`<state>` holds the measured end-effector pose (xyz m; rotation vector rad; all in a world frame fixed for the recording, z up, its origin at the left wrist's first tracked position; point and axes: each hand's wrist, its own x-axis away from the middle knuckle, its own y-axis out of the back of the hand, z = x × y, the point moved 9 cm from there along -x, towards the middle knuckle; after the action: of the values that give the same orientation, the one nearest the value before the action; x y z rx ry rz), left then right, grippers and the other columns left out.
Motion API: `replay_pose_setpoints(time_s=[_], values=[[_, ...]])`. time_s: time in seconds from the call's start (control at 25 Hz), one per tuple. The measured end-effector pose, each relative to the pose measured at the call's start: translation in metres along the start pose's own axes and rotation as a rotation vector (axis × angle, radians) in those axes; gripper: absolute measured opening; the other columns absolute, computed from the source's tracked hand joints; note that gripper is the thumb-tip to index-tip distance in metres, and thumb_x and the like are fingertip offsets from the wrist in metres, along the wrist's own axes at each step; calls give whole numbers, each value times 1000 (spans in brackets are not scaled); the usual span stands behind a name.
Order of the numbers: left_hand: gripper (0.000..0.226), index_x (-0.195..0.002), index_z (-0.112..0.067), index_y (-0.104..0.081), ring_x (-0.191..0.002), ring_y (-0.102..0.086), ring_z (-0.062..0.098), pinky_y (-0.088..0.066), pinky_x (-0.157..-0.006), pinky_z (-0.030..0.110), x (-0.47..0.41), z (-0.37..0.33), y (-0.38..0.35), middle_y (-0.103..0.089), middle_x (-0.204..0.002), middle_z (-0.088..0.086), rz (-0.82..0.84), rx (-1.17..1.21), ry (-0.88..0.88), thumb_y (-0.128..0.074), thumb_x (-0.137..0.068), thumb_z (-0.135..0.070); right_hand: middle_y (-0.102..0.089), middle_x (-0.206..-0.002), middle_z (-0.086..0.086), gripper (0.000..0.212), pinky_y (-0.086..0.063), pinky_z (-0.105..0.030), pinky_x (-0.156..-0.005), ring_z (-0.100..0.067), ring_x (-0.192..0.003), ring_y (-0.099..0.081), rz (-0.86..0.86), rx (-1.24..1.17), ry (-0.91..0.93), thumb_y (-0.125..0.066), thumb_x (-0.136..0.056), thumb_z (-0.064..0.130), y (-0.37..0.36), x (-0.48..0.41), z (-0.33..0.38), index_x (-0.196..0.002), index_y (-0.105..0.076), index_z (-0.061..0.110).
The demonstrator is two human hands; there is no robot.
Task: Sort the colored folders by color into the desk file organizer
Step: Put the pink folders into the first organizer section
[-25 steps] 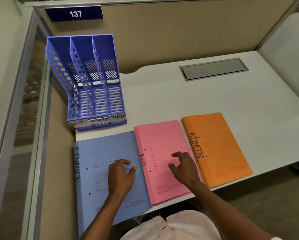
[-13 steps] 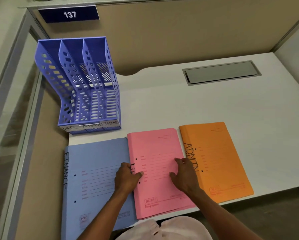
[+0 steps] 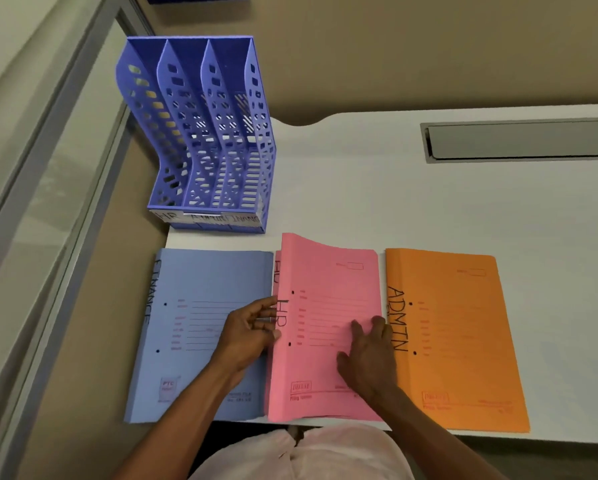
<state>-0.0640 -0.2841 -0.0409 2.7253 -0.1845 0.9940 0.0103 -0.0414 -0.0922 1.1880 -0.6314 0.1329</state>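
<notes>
Pink HR folder, frame centre: light, flexible card; spine edge pinched by left hand, right hand spread flat on cover.

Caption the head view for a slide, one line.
Both hands, left and right, lift the pink HR folder between blue and orange folders, organizer empty.
</notes>
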Motion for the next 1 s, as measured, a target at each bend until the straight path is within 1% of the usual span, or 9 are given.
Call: replay_pose_setpoints(time_s=[0.16,0.24,0.32,0.4,0.52,0.64,0.76,0.84,1.0], values=[[86,-136,-51,-61,-103,-72,6,-61,-89,23,22,-6,-14,-77,-112,-11,76,-167,-102,-81,-78,9,-29,-158,-21,71,-42,-42,-119,-37,-148,-30,-4,-49,11,-64,-94,45,0,0,-5,-156,-45,16],[91,-144,-54,-48,-102,-67,-8,-57,-85,11,27,-8,-23,-73,-114,-20,101,-232,-139,-87,-79,-3,-32,-156,-21,68,-46,-43,-115,-38,-147,-32,-27,-88,6,-68,-93,42,0,1,-6,-153,-50,14],[89,-145,-50,-44,-97,-66,-11,-54,-78,5,33,-15,-26,-69,-111,-26,52,-259,-197,-90,-79,-12,-36,-154,-21,64,-50,-44,-110,-38,-146,-35,-51,-143,-3,-72,-92,38,2,2,-7,-149,-56,12],[76,-141,-40,-51,-91,-67,-3,-55,-76,9,34,-22,-27,-71,-111,-18,-33,-283,-202,-89,-80,-17,-41,-151,-20,60,-53,-44,-107,-38,-144,-39,-69,-200,-27,-76,-91,34,4,1,-11,-144,-60,10],[50,-124,-26,-63,-93,-69,9,-62,-83,29,36,-26,-16,-73,-108,-7,-172,-260,-138,-86,-82,-11,-56,-140,-19,52,-54,-43,-103,-37,-133,-54,-89,-353,-24,-81,-89,28,11,-1,-15,-135,-65,9],[37,-107,-26,-71,-91,-71,14,-64,-85,36,39,-34,0,-74,-97,-10,-199,-155,-114,-87,-79,-6,-66,-131,-13,51,-55,-41,-93,-31,-111,-66,-121,-537,-78,-83,-89,38,27,-4,-25,-131,-66,15],[33,-100,-29,-73,-87,-75,16,-65,-81,41,52,-47,21,-78,-93,-9,-212,-81,-149,-86,-80,-6,-72,-127,-3,52,-53,-37,-88,-18,-100,-69,-174,-803,-124,-84,-88,43,55,-11,-27,-131,-63,24],[33,-98,-30,-74,-86,-75,17,-65,-79,44,64,-59,37,-79,-93,-9,-240,-54,-184,-86,-80,-5,-76,-122,0,48,-54,-36,-90,-10,-103,-70,-144,-997,-93,-86,-88,35,70,-21,-15,-131,-66,27],[37,-100,-30,-74,-86,-75,12,-64,-81,40,91,-84,77,-79,-96,-16,-356,-78,-308,-88,-78,-5,-83,-110,-6,38,-57,-49,-103,-27,-112,-75,39,-1310,36,-79,-92,12,94,-49,39,-127,-72,23]])
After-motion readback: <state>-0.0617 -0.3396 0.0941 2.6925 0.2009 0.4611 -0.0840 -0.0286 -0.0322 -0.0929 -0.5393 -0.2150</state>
